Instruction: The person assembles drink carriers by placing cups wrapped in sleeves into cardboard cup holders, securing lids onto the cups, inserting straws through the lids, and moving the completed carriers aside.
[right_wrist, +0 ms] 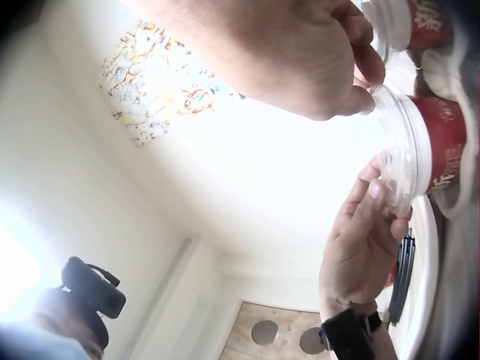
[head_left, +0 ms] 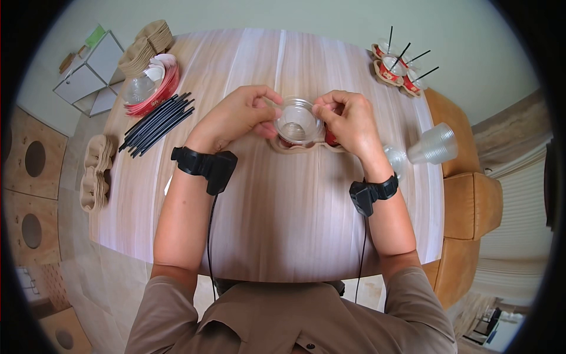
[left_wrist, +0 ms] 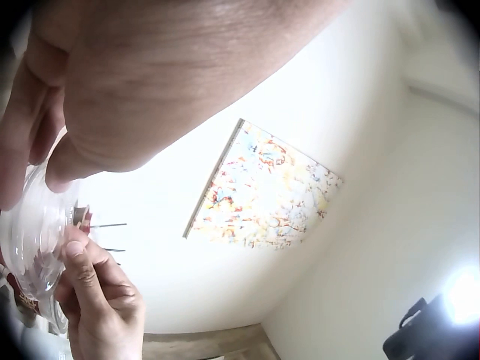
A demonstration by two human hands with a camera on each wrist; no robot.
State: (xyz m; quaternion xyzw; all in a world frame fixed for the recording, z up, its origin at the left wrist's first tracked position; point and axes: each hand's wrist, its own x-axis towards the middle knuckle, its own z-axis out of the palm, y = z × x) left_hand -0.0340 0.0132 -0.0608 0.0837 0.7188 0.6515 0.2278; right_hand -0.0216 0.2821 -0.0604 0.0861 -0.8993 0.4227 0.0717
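A clear plastic lid (head_left: 299, 108) sits over the mouth of a red paper cup (right_wrist: 444, 135), level with its top. My left hand (head_left: 243, 113) pinches the lid's left edge between thumb and fingers. On the opposite edge, my right hand (head_left: 352, 121) grips with thumb and forefinger. Below, a brown pulp cup carrier (head_left: 282, 146) bears that cup. Beside it stands a second red cup (right_wrist: 427, 26), which my right hand partly hides in the head view.
Black straws (head_left: 156, 125) lie at left, near stacked red cups (head_left: 168, 88) and pulp carriers (head_left: 138, 56). More carriers (head_left: 94, 177) line the left edge. Nested clear cups (head_left: 433, 144) lie at right. Lidded cups with straws (head_left: 395, 68) stand at the back right.
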